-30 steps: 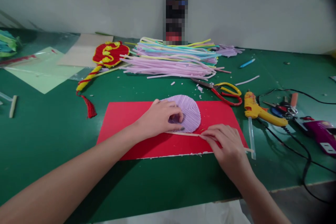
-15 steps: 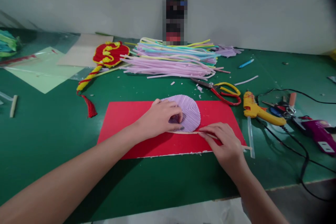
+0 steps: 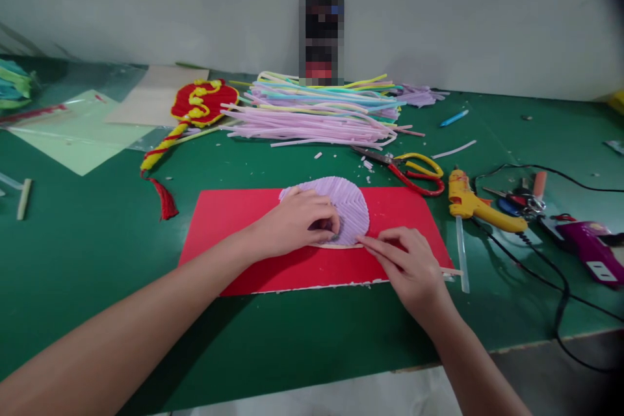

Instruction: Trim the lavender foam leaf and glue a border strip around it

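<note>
A round purple disc (image 3: 350, 205) of ridged, side-by-side fuzzy stems lies on a red board (image 3: 234, 214). Across its left part rests my left hand (image 3: 305, 218), fingers curled and the tips pressed down on the disc. A thin pale pipe cleaner (image 3: 336, 246) follows the disc's lower edge. My right hand (image 3: 407, 263) pinches this pipe cleaner at the disc's lower right, thumb and forefinger together. The pale end sticks out to the right beyond the hand. My fingers hide part of the disc and of the pipe cleaner.
Behind lie a pile of pastel pipe cleaners (image 3: 312, 123), scissors (image 3: 414, 172) and a red-yellow fan-shaped ornament (image 3: 202, 104) with a tassel. At right are a yellow glue gun (image 3: 480, 205) with a black cord, keys (image 3: 529, 203) and a purple tool (image 3: 587, 244).
My right hand has slid slightly left along the pipe cleaner, its fingertips now against the disc's lower right edge. My left hand stays on the disc. The view has shifted a little.
</note>
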Motion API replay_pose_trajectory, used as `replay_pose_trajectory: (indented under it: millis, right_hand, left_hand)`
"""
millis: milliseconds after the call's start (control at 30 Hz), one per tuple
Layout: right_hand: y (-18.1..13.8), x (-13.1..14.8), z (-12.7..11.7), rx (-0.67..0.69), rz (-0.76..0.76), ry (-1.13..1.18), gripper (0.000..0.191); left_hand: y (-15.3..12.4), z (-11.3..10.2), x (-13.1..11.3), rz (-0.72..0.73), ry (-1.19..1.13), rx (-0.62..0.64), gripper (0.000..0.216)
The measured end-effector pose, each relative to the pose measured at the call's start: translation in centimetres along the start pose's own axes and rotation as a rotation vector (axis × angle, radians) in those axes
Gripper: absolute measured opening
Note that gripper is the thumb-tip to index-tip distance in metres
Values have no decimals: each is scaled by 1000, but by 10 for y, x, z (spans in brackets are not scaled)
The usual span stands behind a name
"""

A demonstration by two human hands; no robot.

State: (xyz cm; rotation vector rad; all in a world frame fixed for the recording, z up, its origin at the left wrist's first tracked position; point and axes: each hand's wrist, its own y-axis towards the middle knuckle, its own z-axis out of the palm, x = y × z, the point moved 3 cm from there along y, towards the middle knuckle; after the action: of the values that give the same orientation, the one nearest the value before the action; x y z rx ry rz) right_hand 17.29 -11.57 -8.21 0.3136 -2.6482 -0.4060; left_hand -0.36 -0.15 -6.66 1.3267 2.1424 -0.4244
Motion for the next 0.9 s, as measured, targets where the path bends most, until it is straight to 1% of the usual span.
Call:
replay_pose_trajectory:
  millis: [67,233,333,633,767,900]
  right_hand:
    - [0,-1,0,4,11,4,31]
    - [1,-1,0,1,19,27,28]
    - [1,-1,0,-2,14,31,30]
    - [1,-1,0,-11,12,43,30]
    - [1,-1,0,-4,18,50,30]
    - [1,-1,0,1,20,46,30]
  left_hand:
    - [-1,-2,-1,0,-10,12,7]
    - [-5,-9,-2,26,-45,101,20]
    - [-8,-12,-1,39,-50,136,23]
    - [-7,-13,0,53,-82,157,16]
    - [-7,-13,-1,62,-67,161,8]
    - [-7,-13,-1,63,-49,159,6]
